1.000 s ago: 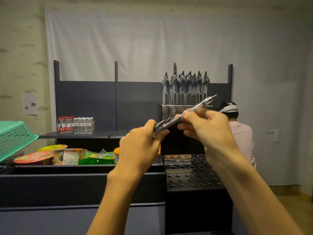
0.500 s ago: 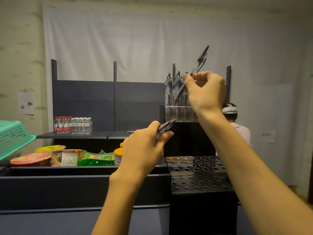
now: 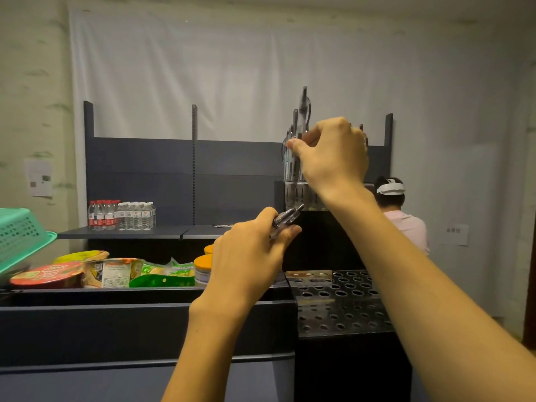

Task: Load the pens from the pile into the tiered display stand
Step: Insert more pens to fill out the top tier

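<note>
My right hand point(image 3: 333, 158) is raised at the top tier of the display stand point(image 3: 342, 303), its grip pinched between thumb and fingers on a clear pen point(image 3: 304, 111) that stands nearly upright, its upper end poking above the knuckles and its lower part among the pens already standing point(image 3: 291, 161) in the clear holder at the back. I cannot tell whether its tip has entered a hole, since my hand covers that spot. My left hand point(image 3: 249, 256) sits lower and nearer to me, its grip curled round a small bunch of clear pens point(image 3: 285, 219) whose tips stick out past my thumb, pointing up and to the right toward the stand. The lower tiers of the stand, black with rows of round holes, lie just below my right forearm. To the left, a dark bin point(image 3: 116, 320) holds snack packets point(image 3: 162, 275), a red-lidded bowl point(image 3: 48, 275) and orange-capped jars point(image 3: 204, 268), with a green basket point(image 3: 20, 236) at the far left edge. Behind, water bottles point(image 3: 120, 214) stand in a row on a dark shelf point(image 3: 124, 233). A person in a pink shirt point(image 3: 406, 224) is partly visible beyond the stand, back turned.
</note>
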`<state>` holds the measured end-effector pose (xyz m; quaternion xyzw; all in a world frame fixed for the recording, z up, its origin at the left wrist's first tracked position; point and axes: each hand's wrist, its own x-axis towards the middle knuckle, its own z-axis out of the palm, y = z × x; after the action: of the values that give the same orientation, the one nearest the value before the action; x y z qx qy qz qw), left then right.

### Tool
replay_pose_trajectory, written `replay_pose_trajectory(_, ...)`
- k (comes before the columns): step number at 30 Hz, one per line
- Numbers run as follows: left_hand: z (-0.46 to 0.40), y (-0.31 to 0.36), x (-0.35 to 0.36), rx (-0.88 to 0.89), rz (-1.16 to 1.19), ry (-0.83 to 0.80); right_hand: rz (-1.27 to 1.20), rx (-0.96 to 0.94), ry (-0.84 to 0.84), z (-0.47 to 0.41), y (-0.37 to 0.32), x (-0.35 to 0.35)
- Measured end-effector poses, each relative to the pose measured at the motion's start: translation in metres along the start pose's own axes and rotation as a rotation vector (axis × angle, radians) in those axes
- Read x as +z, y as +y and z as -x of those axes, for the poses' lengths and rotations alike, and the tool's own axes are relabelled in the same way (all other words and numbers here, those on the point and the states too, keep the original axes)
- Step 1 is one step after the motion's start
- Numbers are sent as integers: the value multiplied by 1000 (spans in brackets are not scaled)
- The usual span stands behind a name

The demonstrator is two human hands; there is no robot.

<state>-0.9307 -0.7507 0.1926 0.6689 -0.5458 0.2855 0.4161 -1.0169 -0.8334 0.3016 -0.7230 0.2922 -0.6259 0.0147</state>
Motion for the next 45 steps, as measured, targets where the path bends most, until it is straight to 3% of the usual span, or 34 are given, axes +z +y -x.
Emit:
replay_pose_trajectory(11,1,2,-2,-12,-5,-11,279,-53,-102,3,-17,-2)
replay_pose_trajectory(16,1,2,-4,-21,4,-6,280,-39,-168,9,-13,5)
replay_pose_trajectory(25,1,1,-3,-16,3,6,221,-31,-65,19,-8,3)
replay_pose_trajectory(39,2,6,-2,-26,-12,-5,203,-49,-139,20,-3,-1)
replay_pose_trajectory(45,2,7,0,-21,-9,-14,309,-90,-166,20,-10,-2)
